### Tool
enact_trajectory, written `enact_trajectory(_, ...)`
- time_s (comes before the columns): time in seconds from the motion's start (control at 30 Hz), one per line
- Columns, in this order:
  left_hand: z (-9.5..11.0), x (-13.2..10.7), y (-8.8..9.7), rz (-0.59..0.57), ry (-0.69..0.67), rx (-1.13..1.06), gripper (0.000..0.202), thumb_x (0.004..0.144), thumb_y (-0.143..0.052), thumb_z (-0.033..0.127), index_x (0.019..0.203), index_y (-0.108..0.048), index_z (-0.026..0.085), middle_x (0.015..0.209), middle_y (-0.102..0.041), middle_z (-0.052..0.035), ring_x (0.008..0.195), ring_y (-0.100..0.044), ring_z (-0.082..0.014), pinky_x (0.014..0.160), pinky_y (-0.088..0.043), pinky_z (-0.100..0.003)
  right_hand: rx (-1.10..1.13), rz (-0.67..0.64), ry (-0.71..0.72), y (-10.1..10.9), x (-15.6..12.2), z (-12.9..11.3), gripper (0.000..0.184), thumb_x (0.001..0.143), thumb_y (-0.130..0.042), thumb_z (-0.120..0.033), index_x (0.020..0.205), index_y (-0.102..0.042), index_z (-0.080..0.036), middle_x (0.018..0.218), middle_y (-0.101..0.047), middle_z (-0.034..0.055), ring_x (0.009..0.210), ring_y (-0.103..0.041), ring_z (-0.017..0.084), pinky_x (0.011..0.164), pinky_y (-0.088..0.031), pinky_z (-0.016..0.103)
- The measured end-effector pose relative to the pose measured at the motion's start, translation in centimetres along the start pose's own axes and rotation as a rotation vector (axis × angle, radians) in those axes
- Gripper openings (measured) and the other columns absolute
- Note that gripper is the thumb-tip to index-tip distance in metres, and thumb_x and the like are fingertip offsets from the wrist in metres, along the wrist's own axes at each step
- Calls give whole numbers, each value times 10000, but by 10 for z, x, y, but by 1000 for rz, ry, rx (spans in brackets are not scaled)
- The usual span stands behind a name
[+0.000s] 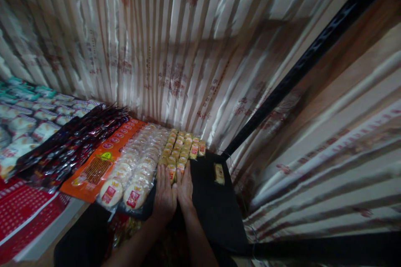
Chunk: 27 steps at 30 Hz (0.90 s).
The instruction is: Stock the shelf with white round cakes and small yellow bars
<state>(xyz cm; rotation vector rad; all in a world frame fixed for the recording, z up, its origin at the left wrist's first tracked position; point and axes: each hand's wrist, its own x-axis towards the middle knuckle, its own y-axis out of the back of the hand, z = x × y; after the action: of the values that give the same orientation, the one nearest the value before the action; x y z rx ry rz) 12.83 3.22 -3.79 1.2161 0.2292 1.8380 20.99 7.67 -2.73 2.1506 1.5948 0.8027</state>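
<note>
My left hand (pixel 165 195) and my right hand (pixel 185 185) lie side by side at the near end of several rows of small gold-wrapped snack packets (pixel 178 149). The fingers of both hands stretch forward and touch the nearest packets, with neither hand wrapped round one. Between the two hands a gold packet with a red label (pixel 171 172) shows. To the left of my left hand are two rows of round, flat crackers in clear wrap (pixel 134 198). Packets under my fingertips are partly hidden.
Further left lie an orange snack bag (pixel 94 167), dark shiny packages (pixel 67 150) and white packets (pixel 44 131). A red perforated basket (pixel 28 212) is at lower left. One pale packet (pixel 219 174) lies on the black surface (pixel 206 204). Behind hangs a pleated curtain (pixel 175 58); a black post (pixel 282 87) slants at right.
</note>
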Motion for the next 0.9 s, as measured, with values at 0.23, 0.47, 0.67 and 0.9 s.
enact_trajectory(0.23, 1, -1, -1, -4, -10, 25, 607, 884, -341, 187, 1429, -84, 108, 1501, -117, -175, 1378, -113, -295, 1060, -311, -506, -16, 19, 8, -4, 1, 2, 653, 856, -265, -486, 1372, -316, -88, 1415, -361, 156, 1303, -343, 228, 1056, -303, 391)
enact_trajectory(0.47, 3, 1, 5, -3, -29, 100, 551, 869, -368, 184, 1390, -230, 66, 1445, -277, -204, 1358, -202, -295, 1033, -338, -489, 20, 41, -3, -1, -2, 5, 679, 851, -318, -495, 1390, -275, -85, 1436, -324, 161, 1324, -305, 240, 1069, -278, 414)
enact_trajectory(0.67, 10, -7, 22, -27, -65, 156, 358, 842, -386, 143, 1158, -552, 117, 1177, -566, -150, 1106, -512, -235, 926, -451, -391, 45, 113, 49, 7, -14, 8, 624, 843, -375, -478, 1346, -367, -109, 1394, -391, 161, 1298, -343, 252, 1056, -294, 433)
enact_trajectory(0.9, 6, -13, 21, -71, -54, 169, 361, 820, -363, 79, 1114, -573, 76, 1090, -582, -159, 1067, -523, -236, 888, -488, -368, 18, 147, 26, 9, -20, 2, 508, 821, -430, -434, 1239, -515, -157, 1117, -564, 146, 1048, -527, 262, 896, -438, 427)
